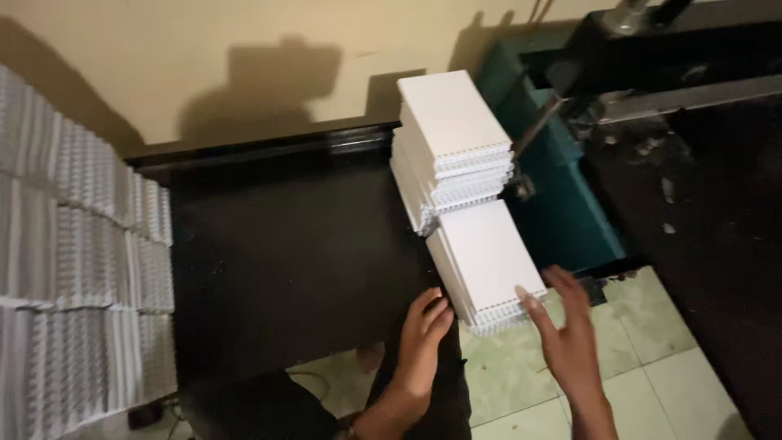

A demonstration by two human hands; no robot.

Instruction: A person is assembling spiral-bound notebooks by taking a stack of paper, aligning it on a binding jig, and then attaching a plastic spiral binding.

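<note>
Two bare hands flank a short stack of white fluted panels [486, 265] at the near edge of a black table [285, 253]; left hand [423, 338], fingers together, touches the stack's left side; right hand [566, 334], fingers spread wide, meets its near right corner; a taller stack [452, 147] stands just behind; more panel bundles [77, 269] line the left.

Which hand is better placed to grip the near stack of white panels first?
Probably the right hand: its fingertips already touch the near stack of white panels at its front right corner. The left hand rests at the table edge beside the stack.
</note>
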